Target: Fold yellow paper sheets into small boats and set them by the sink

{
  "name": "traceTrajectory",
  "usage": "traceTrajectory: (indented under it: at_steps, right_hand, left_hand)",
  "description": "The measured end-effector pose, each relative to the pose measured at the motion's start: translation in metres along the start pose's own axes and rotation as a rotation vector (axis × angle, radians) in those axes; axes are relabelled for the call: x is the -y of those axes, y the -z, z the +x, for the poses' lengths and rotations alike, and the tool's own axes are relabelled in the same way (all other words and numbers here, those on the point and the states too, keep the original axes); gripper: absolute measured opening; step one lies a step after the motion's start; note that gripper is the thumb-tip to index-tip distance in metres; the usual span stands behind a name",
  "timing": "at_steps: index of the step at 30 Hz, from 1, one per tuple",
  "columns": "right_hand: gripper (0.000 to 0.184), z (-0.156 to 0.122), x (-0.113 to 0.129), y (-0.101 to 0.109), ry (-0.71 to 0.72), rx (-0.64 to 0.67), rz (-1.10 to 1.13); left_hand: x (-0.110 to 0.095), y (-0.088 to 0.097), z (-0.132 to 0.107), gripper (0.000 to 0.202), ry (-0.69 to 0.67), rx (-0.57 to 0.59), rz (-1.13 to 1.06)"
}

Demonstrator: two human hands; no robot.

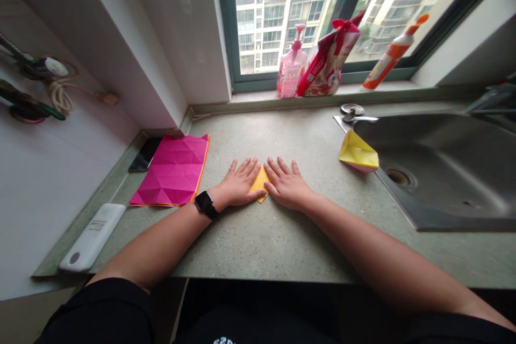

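Note:
A small folded yellow paper lies on the grey-green counter, mostly covered by both hands. My left hand, with a black watch on its wrist, lies flat on the paper's left part, fingers stretched out. My right hand lies flat on the paper's right part, fingers spread. Both palms press the paper down. Only a narrow strip of yellow shows between them.
A stack of creased pink paper lies to the left, beside a dark phone and a white remote. A folded yellow paper shape sits at the steel sink's rim. A pink pump bottle, red bag and orange-capped bottle stand on the windowsill.

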State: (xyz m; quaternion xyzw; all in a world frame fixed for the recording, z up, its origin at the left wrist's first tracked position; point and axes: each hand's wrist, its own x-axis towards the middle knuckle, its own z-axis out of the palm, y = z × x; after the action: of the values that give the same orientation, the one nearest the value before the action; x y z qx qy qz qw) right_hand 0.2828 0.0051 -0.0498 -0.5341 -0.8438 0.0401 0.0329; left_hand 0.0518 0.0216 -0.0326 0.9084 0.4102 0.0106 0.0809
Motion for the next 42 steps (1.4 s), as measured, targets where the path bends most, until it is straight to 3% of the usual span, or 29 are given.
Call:
traceTrajectory:
  at_steps: [7,14,19,24,29,34,37,42]
  right_hand:
    - [0.075,0.001,0.001,-0.001,-0.011,0.002,-0.001]
    - [0.074,0.000,0.002,0.001,-0.009,-0.009,-0.016]
    - [0.071,-0.001,0.001,0.001,-0.015,0.016,-0.023]
    - [0.070,-0.001,-0.001,0.001,-0.002,0.009,-0.001]
    - [0.065,-0.002,-0.013,0.009,0.016,-0.048,0.095]
    - [0.048,-0.003,-0.020,0.020,0.185,-0.160,0.137]
    - [0.034,-0.001,-0.020,0.023,0.251,-0.195,0.166]
    - [0.026,0.003,-0.024,0.023,0.330,-0.235,0.190]
  left_hand:
    - [-0.005,0.002,-0.003,0.097,0.027,-0.092,0.033]
    - [-0.012,0.019,-0.022,0.077,-0.116,-0.174,0.067]
    - [-0.013,0.015,-0.038,0.067,-0.253,-0.054,-0.064]
    - [-0.010,0.010,-0.046,0.077,-0.291,0.067,-0.073]
    - [-0.009,0.011,-0.044,0.084,-0.297,0.091,-0.070]
    - [-0.008,0.010,-0.043,0.081,-0.295,0.089,-0.101]
    - [-0.005,0.010,-0.043,0.074,-0.310,0.039,-0.146]
    - [0.000,0.012,-0.042,0.066,-0.301,-0.188,-0.265]
